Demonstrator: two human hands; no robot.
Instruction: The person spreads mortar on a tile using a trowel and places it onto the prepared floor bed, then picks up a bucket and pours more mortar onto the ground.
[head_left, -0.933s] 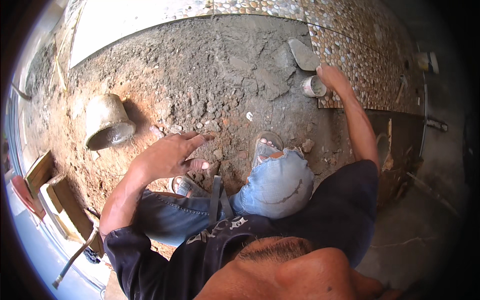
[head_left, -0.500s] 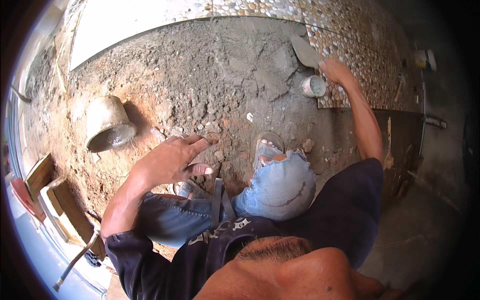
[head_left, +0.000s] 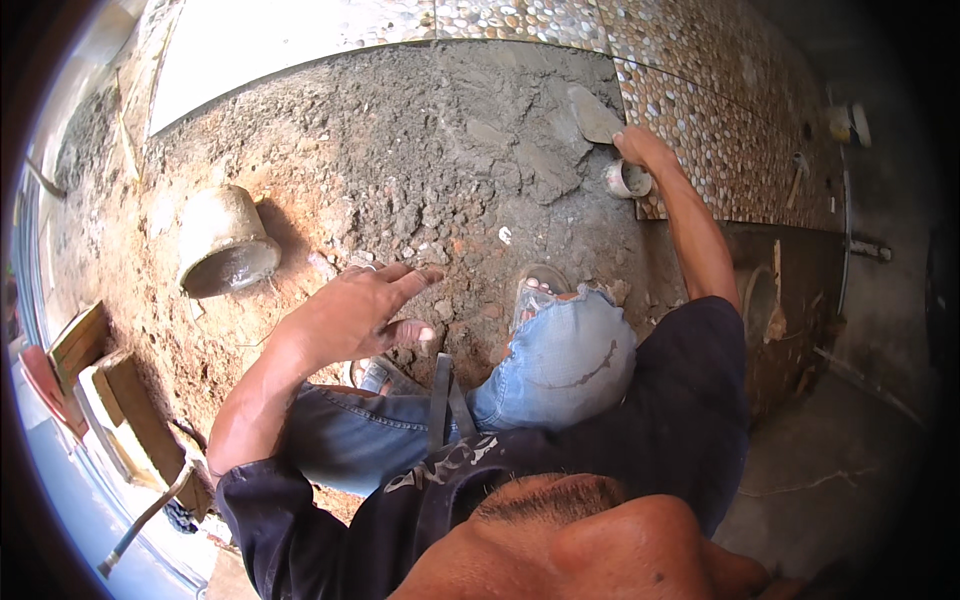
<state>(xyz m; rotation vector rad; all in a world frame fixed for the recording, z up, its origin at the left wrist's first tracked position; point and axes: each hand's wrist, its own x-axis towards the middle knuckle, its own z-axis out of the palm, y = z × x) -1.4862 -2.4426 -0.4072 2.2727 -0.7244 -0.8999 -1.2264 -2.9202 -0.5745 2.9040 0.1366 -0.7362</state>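
Observation:
My right hand (head_left: pixel 645 150) is closed round the handle of a trowel (head_left: pixel 592 116). The flat blade lies against the wet grey mortar (head_left: pixel 520 130), close to the edge of the pebble-patterned tiles (head_left: pixel 680 130). Just below that hand a small white cup (head_left: pixel 628 180) sits tilted at the mortar's border. My left hand (head_left: pixel 350 315) holds nothing; its fingers are apart, above the rough soil in front of my left foot. The trowel's handle is mostly hidden inside my fist.
A mortar-stained bucket (head_left: pixel 228 240) lies on its side on the soil at left. Wooden blocks (head_left: pixel 130 415) and a hammer-like tool with a long handle (head_left: pixel 150 520) are at the lower left. Laid tiles border the mortar at the back and right. A wooden stick (head_left: pixel 776 290) stands at right.
My right hand has drawn the trowel slightly left and down, so its blade now lies further over the mortar. My left hand stays open in nearly the same place.

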